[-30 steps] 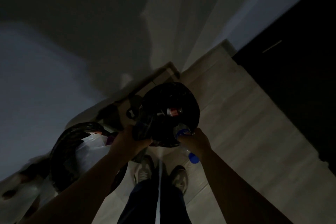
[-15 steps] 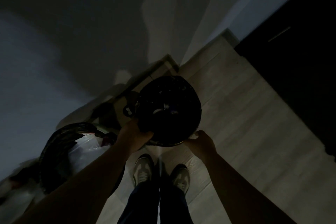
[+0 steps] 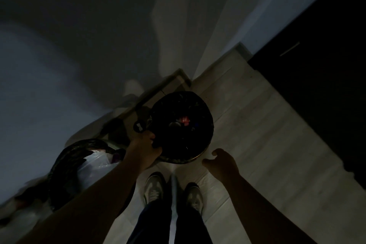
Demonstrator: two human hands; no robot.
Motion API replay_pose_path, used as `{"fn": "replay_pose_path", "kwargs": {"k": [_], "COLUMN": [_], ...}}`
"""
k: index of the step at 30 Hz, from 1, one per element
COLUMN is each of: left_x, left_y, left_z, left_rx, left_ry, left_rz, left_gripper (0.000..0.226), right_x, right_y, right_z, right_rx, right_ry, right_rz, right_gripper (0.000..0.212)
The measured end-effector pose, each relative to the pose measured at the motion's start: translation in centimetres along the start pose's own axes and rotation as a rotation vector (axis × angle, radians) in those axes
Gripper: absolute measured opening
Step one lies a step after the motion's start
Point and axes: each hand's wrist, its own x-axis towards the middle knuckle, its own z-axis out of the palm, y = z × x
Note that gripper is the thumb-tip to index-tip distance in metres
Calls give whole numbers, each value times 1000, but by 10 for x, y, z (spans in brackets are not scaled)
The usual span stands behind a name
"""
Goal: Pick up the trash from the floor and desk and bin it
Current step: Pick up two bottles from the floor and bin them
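A round bin lined with a black bag point(image 3: 206, 125) stands on the pale floor in a dark room. Inside it I make out trash, among it a red-labelled piece point(image 3: 183, 119). My left hand point(image 3: 145, 147) grips the bag's edge at the bin's near-left rim. My right hand point(image 3: 221, 162) hovers just right of the near rim, fingers loosely spread, holding nothing.
A second black-lined bin point(image 3: 65, 162) with a white plastic bag point(image 3: 95, 166) in it sits at the left, against the wall. My two shoes point(image 3: 154, 188) stand just behind the first bin. A dark cabinet point(image 3: 326, 95) borders the floor on the right.
One second ago my right hand held a plastic bottle with a blue cap at the bin's rim. The bottle has gone into the bin, and the hand has drawn back to the right, empty.
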Motion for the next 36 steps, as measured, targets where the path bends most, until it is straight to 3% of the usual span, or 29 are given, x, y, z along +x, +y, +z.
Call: {"fn": "replay_pose_path", "kwargs": {"k": [6, 12, 15, 19, 25, 27, 31, 36], "left_x": [-56, -138, -189, -259, -369, -404, -472, -559], "left_y": [9, 34, 48, 63, 84, 82, 60, 2], "left_z": [-28, -55, -67, -76, -101, -110, -131, -149], "left_rx": [66, 194, 160, 43, -95, -91, -101, -205], "left_ry": [26, 44, 101, 161, 257, 284, 379, 625], "left_rz": [105, 124, 124, 62, -23, -22, -110, -259], "left_gripper": [18, 28, 11, 28, 40, 43, 44, 41], "right_x": [-53, -121, -163, -220, -310, -338, -403, -496], "right_y": [-8, -12, -14, -16, -37, -53, -97, -136], "right_z": [-28, -71, -96, -126, -155, -155, -136, -78], "right_rx": [-229, -386, -406, -458, -614, -711, -863, -929], "right_ry": [29, 17, 15, 3, 1, 20, -46, -60], "right_rz": [-126, -237, -312, -446, -729, -845, -992, -1281], "right_gripper": [51, 57, 59, 59, 42, 37, 54, 44]}}
